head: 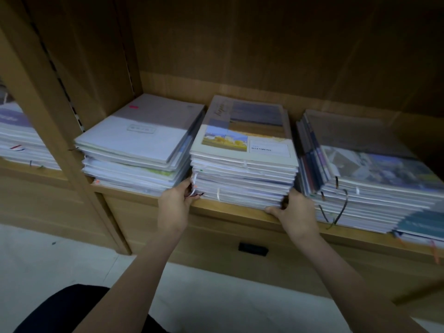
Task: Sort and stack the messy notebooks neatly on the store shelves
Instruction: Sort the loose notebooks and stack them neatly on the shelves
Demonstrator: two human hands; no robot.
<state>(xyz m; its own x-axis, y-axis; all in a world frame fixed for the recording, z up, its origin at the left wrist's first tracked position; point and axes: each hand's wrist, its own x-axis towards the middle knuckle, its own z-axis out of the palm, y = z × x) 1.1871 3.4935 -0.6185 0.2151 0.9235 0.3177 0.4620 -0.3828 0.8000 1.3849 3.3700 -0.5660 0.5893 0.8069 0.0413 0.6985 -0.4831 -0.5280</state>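
Both hands, left hand (173, 205) and right hand (297, 213), grip the middle stack (243, 174) at frame center; squeeze evenly (bottom corners) and push straight.

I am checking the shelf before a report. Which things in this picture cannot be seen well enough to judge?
Head view only:
- Right stack: its right end is cut off by the picture edge.
- Stack in the next bay: half hidden by the wooden post and cut by the left edge.
- Middle stack: the small print on its top cover is too small to read.
- Left hand and right hand: fingertips hidden beside that stack.
- Shelf back: too dark.
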